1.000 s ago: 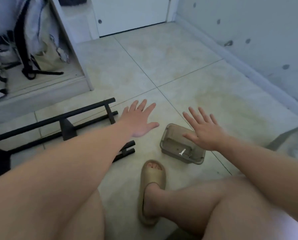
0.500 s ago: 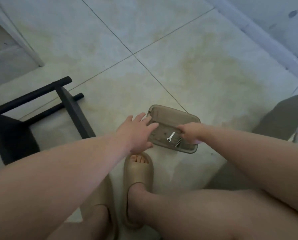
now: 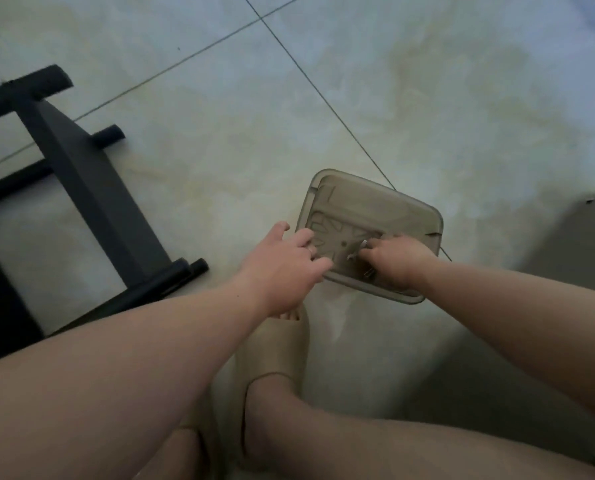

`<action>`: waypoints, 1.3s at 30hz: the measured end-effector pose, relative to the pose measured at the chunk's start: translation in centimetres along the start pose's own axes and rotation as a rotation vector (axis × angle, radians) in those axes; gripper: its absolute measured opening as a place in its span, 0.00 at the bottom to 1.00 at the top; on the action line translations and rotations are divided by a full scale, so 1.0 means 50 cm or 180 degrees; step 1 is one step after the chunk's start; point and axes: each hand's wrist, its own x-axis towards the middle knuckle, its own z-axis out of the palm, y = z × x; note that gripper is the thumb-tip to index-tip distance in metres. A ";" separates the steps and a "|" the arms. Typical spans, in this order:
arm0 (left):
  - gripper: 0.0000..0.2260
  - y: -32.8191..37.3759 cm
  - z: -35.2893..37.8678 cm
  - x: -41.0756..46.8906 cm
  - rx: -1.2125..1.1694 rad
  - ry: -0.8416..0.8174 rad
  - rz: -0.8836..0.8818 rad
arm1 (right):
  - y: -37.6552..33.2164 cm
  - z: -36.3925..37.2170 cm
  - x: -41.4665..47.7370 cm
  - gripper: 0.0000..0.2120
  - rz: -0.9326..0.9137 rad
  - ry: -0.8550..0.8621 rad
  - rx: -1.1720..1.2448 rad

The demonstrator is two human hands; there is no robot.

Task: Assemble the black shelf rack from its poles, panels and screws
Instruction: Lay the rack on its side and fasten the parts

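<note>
You have one container in front of you: a smoky translucent box (image 3: 386,206) standing on the tiled floor (image 3: 445,98), its far-left corner just beside a grout line. In it lies one small silver wrench (image 3: 355,252) near the middle of the bottom, and by the near edge a little cluster of metal pieces (image 3: 370,271), too blurred to count and possibly screws. Your right hand (image 3: 398,263) is down inside the box over its near-right part, fingers curled under with the tips at the wrench's upper end; you cannot tell from this view whether they have it pinched or only touch it. Your left hand (image 3: 284,268) comes in over the box's near-left edge, fingers loosely spread and lying across the rim, thumb lifted apart outside the wall, gripping nothing. The black rack frame (image 3: 92,188) lies flat on the floor to the left, well apart from the box: one broad crosspiece running diagonally, with four rod ends (image 3: 112,135) showing beyond it, two at the far side and two at the near side, the near pair close to your left wrist. One beige slipper (image 3: 275,348) with your foot in it sits on the floor directly below the box's near edge, its toe partly under your left hand. A flat grey surface (image 3: 580,237) enters at the right edge, beyond the box's right side; what it is you cannot tell.
</note>
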 end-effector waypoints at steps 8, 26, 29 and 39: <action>0.10 0.016 0.009 0.006 0.0019 0.0166 -0.0033 | 0.002 0.005 0.017 0.15 -0.0019 -0.0100 -0.0294; 0.23 -0.082 -0.255 -0.181 0.0194 0.0289 -0.1261 | -0.052 -0.309 -0.249 0.11 0.0729 0.1623 0.2119; 0.25 -0.068 -0.308 -0.267 -0.0479 0.0617 -0.2010 | -0.097 -0.370 -0.331 0.07 0.0450 0.1878 0.2296; 0.22 0.005 -0.392 -0.513 -0.2711 0.1331 -0.3027 | -0.270 -0.498 -0.517 0.08 -0.0301 0.2362 0.2838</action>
